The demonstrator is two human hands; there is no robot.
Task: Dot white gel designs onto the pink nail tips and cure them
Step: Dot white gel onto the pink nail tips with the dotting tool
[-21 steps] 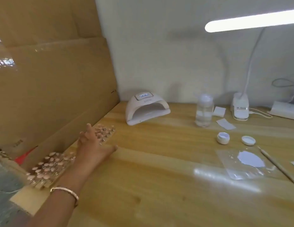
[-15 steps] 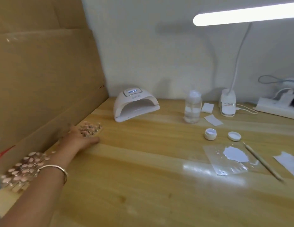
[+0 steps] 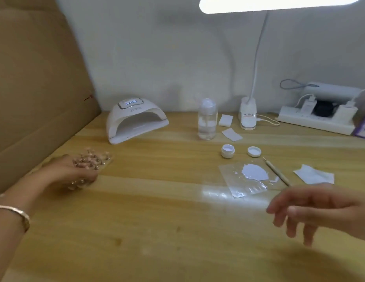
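Pink nail tips on a clear board (image 3: 96, 159) lie at the table's left edge. My left hand (image 3: 73, 171) lies over the board's near end, the thumb curled along its front edge, and grips it; the image is blurred there. My right hand (image 3: 320, 212) hovers open above the table at the right, holding nothing. Just beyond its fingers are a clear film with a smear of white gel (image 3: 254, 171) and a thin dotting tool (image 3: 276, 171). An open gel jar (image 3: 228, 150) and its lid (image 3: 254, 151) sit behind the film. The white curing lamp (image 3: 134, 123) stands at the back left, display lit.
A clear bottle (image 3: 206, 121), small white wipes (image 3: 231, 134), a desk lamp base (image 3: 247, 115) and a power strip (image 3: 316, 119) line the back. A crumpled wipe (image 3: 314, 175) lies at the right. Cardboard sheets (image 3: 35, 98) wall off the left side.
The view has swung to the right. My left hand has closed over the board of nail tips it was reaching for. My right hand has come into view at the lower right.
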